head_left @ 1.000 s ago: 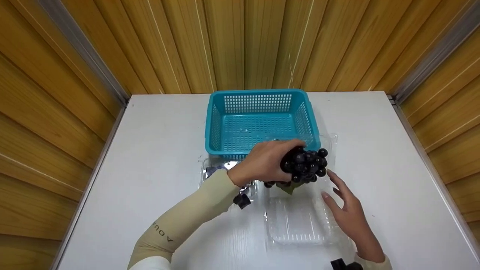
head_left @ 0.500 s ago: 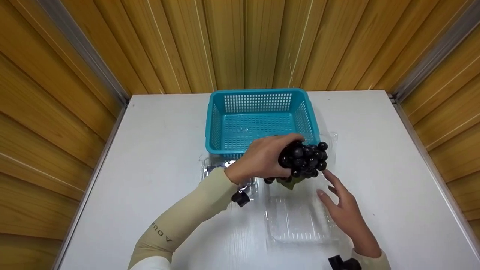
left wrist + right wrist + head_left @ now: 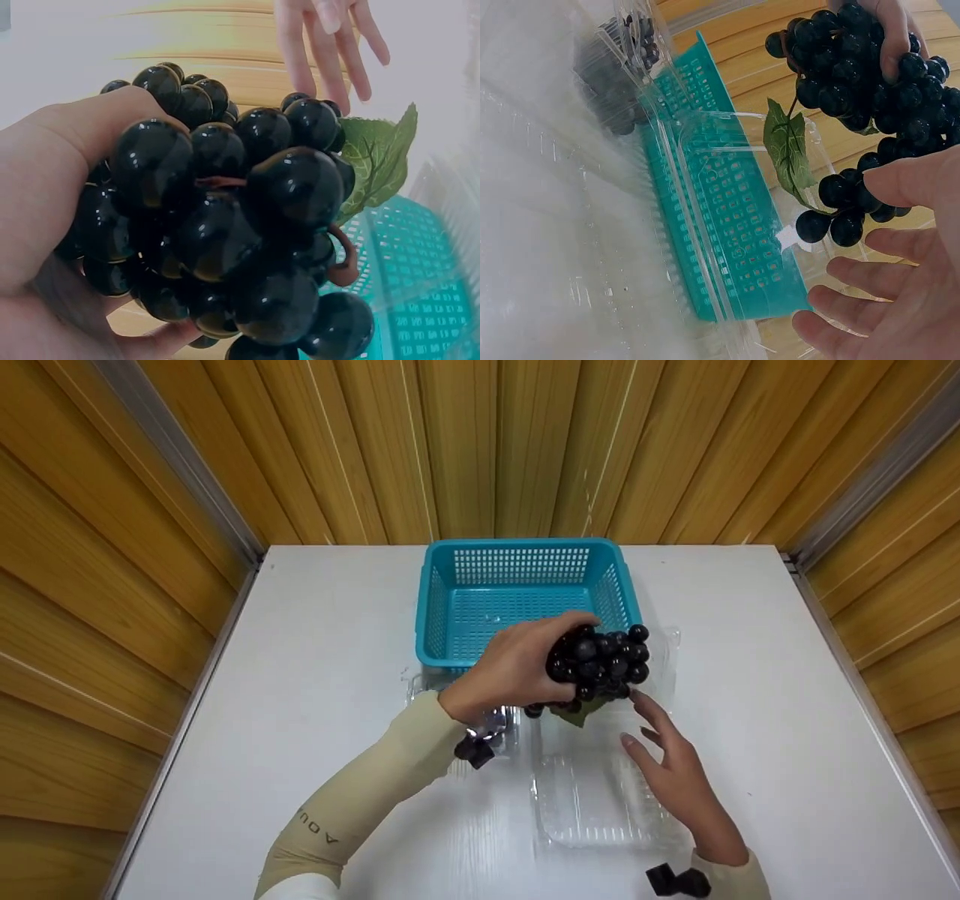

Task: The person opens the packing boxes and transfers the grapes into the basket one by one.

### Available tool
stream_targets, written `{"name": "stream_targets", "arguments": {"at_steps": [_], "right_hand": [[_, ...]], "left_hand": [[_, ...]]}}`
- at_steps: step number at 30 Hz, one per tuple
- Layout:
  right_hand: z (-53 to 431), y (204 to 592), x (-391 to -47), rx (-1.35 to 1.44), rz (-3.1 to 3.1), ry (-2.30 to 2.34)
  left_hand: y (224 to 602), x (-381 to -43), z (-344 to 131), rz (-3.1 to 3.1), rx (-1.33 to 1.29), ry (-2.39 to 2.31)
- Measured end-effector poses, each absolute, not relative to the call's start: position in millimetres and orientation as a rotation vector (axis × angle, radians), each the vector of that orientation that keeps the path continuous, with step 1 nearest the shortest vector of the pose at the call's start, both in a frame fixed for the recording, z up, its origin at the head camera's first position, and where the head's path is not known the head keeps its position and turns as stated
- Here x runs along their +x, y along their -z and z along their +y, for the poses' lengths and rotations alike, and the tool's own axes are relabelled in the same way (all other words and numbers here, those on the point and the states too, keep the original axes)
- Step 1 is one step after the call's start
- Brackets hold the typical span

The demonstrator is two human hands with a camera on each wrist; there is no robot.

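My left hand (image 3: 517,664) grips a bunch of dark, glossy grapes (image 3: 604,660), with fingers and thumb curled round one end. A green leaf (image 3: 787,146) and a brown stem (image 3: 343,259) stick out of the bunch. Just to the right, my right hand (image 3: 671,772) is relaxed, its fingertips right at the lower grapes and nothing gripped. In the right wrist view its fingers (image 3: 855,307) are spread below the fruit. Under both hands lies an opened clear plastic box (image 3: 592,802), its lid (image 3: 664,660) folded back towards the basket.
A turquoise plastic basket (image 3: 525,544) stands at the back of the white table (image 3: 330,645). Left of the open box is another clear box (image 3: 510,735), partly hidden by my left arm; dark grapes (image 3: 622,82) show inside it. Wood-patterned walls (image 3: 465,450) enclose the table.
My left hand has carried the grapes a little left and towards the basket. My right hand has followed the same way, staying close to the bunch.
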State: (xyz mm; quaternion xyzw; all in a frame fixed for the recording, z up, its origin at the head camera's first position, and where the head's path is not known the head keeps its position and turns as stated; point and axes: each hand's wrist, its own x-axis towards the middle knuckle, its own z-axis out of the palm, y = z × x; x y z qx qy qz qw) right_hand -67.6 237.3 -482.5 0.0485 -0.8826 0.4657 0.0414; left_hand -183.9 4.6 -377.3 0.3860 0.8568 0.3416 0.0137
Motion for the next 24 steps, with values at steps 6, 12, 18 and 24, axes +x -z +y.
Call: {"name": "stream_targets", "arguments": {"at_steps": [6,12,18,24], "right_hand": [[233.1,484.0,-69.4,0.153,-2.699,-1.439],[230.5,484.9,-70.5,0.139,-2.713,-1.421],[230.6,486.7,-70.2,0.124,-2.719,-1.434],[230.8,489.9,-69.9,0.112,-2.736,-1.431]], "left_hand": [[374.4,-188.1,-1.1,2.698,1.178,-1.106],[369.9,-193.1,-6.7,2.727,1.114,-1.133],[366.5,-196.4,-10.3,2.743,1.048,-1.137],[362.6,-198.7,-13.1,2.75,0.999,-1.15]]}}
